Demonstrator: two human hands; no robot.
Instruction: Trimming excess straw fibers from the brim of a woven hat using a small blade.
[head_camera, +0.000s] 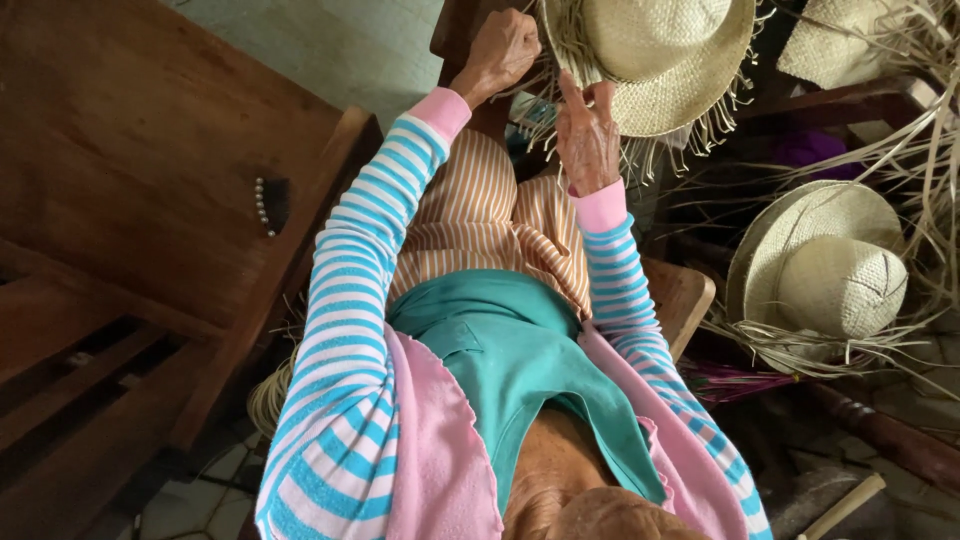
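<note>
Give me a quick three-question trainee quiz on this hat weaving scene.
1. True or false: the right hand touches the unfinished straw hat.
2. Which lies at the right, on loose straw: A) a second straw hat, B) a basket?
3. What colours stripe the sleeves?

Key: 1. True, fingers at its fringed brim. 2. A. 3. Blue and white, pink cuffs. The left hand is fisted at the hat's edge.

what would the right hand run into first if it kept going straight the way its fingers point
Most likely the straw hat: the right hand points its fingers up at the hat's brim, where loose straw ends hang. It looks almost touching already, though depth is hard to judge.
</note>
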